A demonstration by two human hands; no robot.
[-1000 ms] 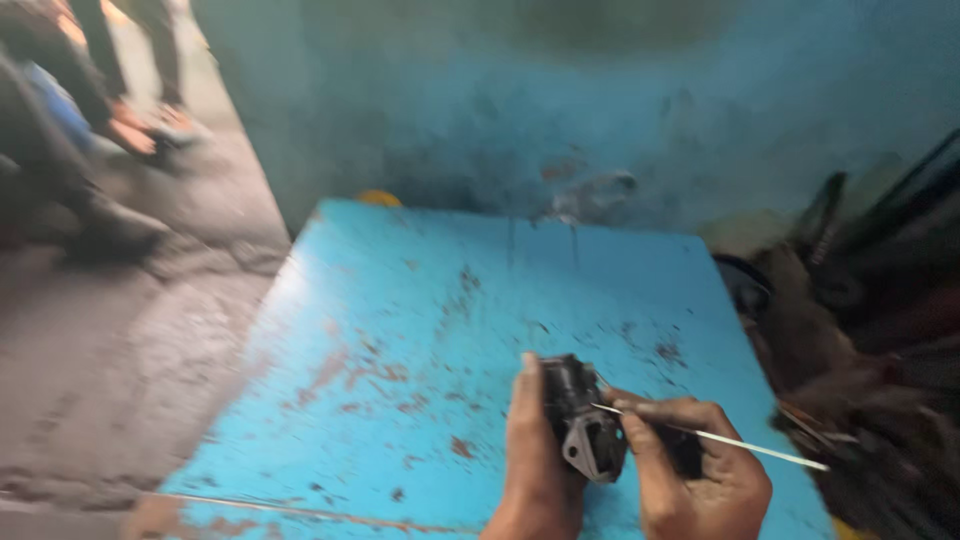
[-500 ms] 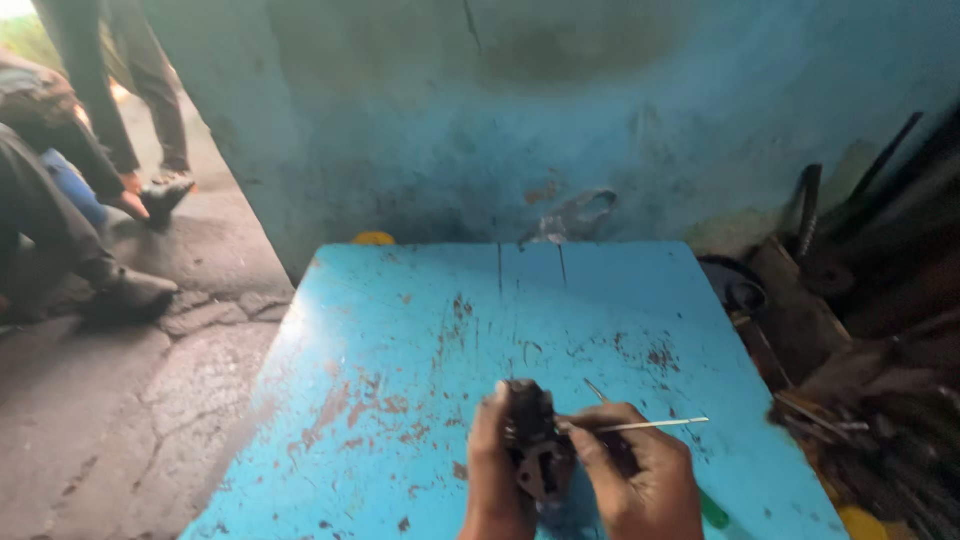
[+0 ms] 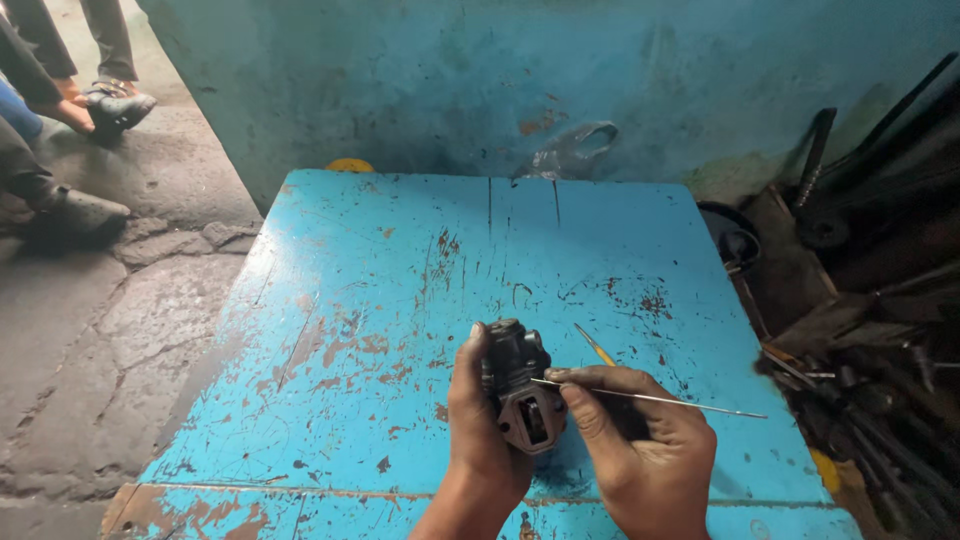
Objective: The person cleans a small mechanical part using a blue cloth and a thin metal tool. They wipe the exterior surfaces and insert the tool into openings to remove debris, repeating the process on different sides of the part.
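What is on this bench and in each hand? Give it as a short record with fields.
left hand: grips a small dark metal part, held upright
right hand: pinches a thin metal rod that touches the part
surface: chipped blue table
on table: yellow-handled tool behind the hands
right side: pile of metal scrap
background: other people's shoes on the floor

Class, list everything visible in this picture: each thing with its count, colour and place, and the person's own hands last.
Table: one, chipped blue, centre.
Metal part: one, dark grey, held over the table's near edge.
Thin rod: one, silver, pinched, tip at the part.
Screwdriver: one, yellow handle, lying on the table behind the part.
Wall: one, blue-green, behind the table.
Plastic bag: one, clear, against the wall.
Scrap tools: many, dark, piled at right.
Bystanders' feet: several, top left.
Left hand: grips the part.
Right hand: holds the rod.
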